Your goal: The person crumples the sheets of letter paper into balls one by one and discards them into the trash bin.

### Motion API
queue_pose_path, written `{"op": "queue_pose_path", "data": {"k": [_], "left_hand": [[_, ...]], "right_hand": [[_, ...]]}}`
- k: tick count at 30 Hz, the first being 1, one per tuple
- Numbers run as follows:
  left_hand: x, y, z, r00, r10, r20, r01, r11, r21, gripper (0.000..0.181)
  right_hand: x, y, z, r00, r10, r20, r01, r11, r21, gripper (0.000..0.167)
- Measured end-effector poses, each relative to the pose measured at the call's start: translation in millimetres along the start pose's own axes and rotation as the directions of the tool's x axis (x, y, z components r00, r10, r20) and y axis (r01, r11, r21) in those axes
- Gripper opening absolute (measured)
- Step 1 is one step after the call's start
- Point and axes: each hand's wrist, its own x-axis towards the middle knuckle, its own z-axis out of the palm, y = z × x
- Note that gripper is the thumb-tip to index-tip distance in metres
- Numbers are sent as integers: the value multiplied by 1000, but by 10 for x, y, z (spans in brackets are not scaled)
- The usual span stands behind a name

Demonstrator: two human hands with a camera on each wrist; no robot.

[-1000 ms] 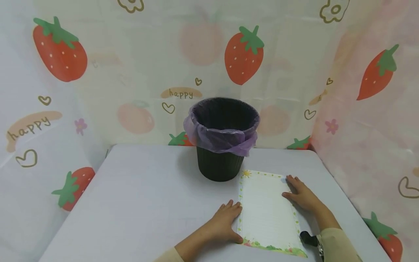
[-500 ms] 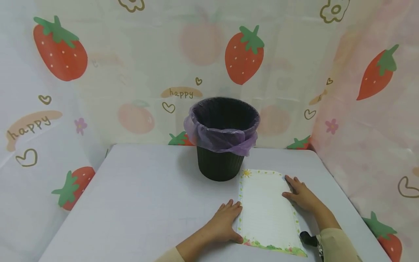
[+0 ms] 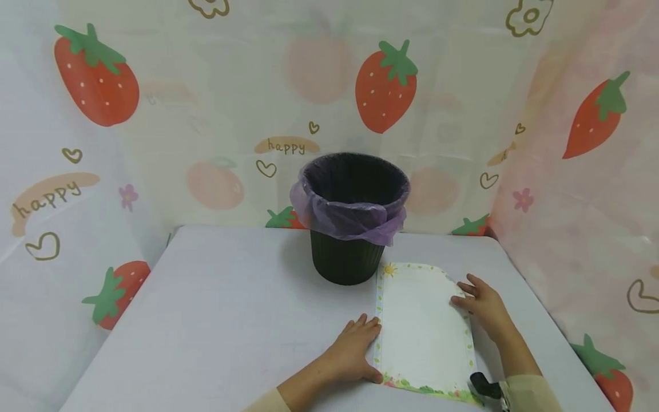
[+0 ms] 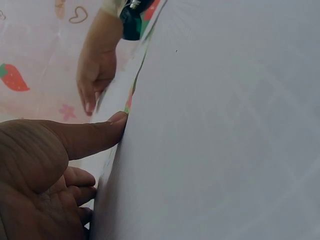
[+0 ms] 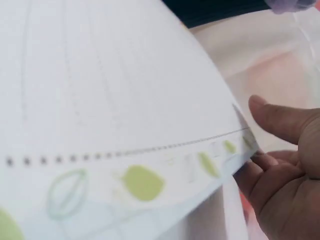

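Observation:
A sheet of stationery paper (image 3: pixel 422 326) with a printed leaf, sun and grass border lies on the white table. My left hand (image 3: pixel 352 349) rests along its left edge, fingers extended, thumb at the lower left corner, as the left wrist view shows with the thumb (image 4: pixel 95 137). On the opposite side my right hand (image 3: pixel 484 306) holds the upper right edge, which bends up off the table. In the right wrist view the fingers (image 5: pixel 262 175) reach behind the raised paper (image 5: pixel 125 90), and the thumb (image 5: pixel 280 117) is on the other side, close to the edge.
A black bin (image 3: pixel 347 257) lined with a purple bag (image 3: pixel 355 223) stands just beyond the paper's upper left corner. Strawberry-printed curtains (image 3: pixel 231 86) surround the white table (image 3: pixel 221 320). A black wrist device (image 3: pixel 486 386) hangs over the paper's lower right corner.
My right hand has moved slightly right and raised the paper's upper right edge, which now bends upward. The left hand has stayed in place; the bin has not moved.

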Motion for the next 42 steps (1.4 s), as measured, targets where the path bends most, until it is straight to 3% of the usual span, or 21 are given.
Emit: {"op": "queue_pose_path", "data": {"k": [7, 12, 19, 23, 26, 30, 33, 36, 39, 42], "left_hand": [[-10, 3, -16, 1000, 6, -3, -6, 1000, 12, 107], [-7, 0, -13, 1000, 7, -7, -7, 1000, -16, 109], [-12, 9, -62, 1000, -11, 15, 11, 1000, -29, 107], [-3, 8, -111, 999, -23, -41, 18, 993, -121, 96], [9, -5, -135, 993, -40, -114, 15, 976, -217, 86], [14, -7, -159, 983, -69, -168, 16, 954, -299, 79], [12, -2, -169, 982, -72, -174, 2, 928, -372, 75], [19, -4, -155, 981, -58, -187, -37, 884, -467, 70], [41, -10, -136, 973, -62, -224, -80, 816, -572, 61], [51, -6, -137, 955, -80, -285, -127, 759, -639, 50]], "right_hand": [[-107, -1, -9, 988, 156, -7, -155, 983, 95, 82], [-146, -4, 41, 984, 178, -20, -174, 976, 132, 66], [-175, -8, 77, 982, 165, -87, -158, 984, 76, 52], [-188, 14, 59, 982, 160, -96, -151, 984, 98, 48], [-206, 25, 18, 983, 161, -85, -149, 980, 135, 48], [-245, 27, -37, 982, 170, -82, -151, 968, 202, 44], [-271, 17, -68, 983, 165, -80, -139, 956, 259, 36], [-305, -10, -95, 987, 142, -71, -113, 945, 308, 27], [-336, -39, -117, 992, 112, -63, -84, 934, 349, 21], [-358, -60, -136, 995, 80, -53, -53, 922, 384, 17]]}}
